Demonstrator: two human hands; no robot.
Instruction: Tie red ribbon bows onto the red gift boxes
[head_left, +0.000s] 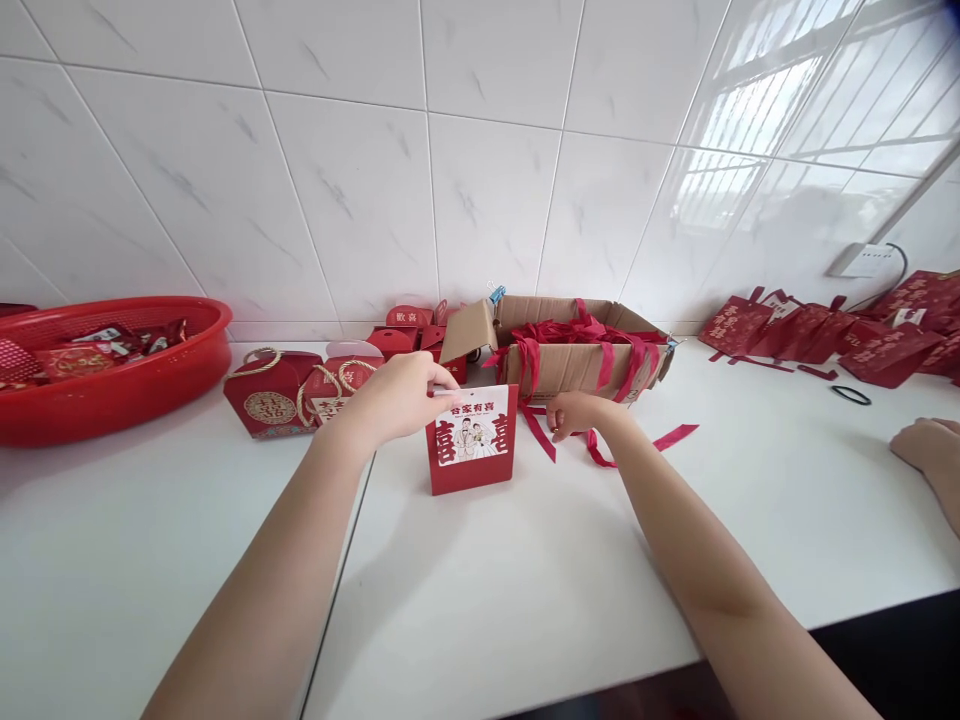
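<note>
A red gift box (474, 478) with a white card showing a couple stands upright near the middle of the white table (420, 620), and the left hand (401, 395) has its top edge pinched between thumb and fingers. Just to the box's right, the right hand (581, 412) reaches down among red ribbons (538, 432) on the tabletop, its fingers curled in narrow; whether a strand is caught between them I cannot tell. Close behind both hands an open cardboard box (553, 372) crowds the space, heaped with more ribbon, several strips hanging over its front wall; its raised flap (469, 335) leans out on the left, beside a blue clip (496, 293). Left of that, red cartons (391, 342) stand near the tiled wall (495, 190), and in front of them two red boxes with rope handles (262, 402) sit side by side, the nearer hand covering part of one. Farther left is a large red basin (191, 360) with wrapped packets inside. Well off to the right, red bags (739, 325) lie in a row below a white power strip (870, 260), with a black ring (850, 395) in front, and another person's hand (930, 450) rests at the table's right side
</note>
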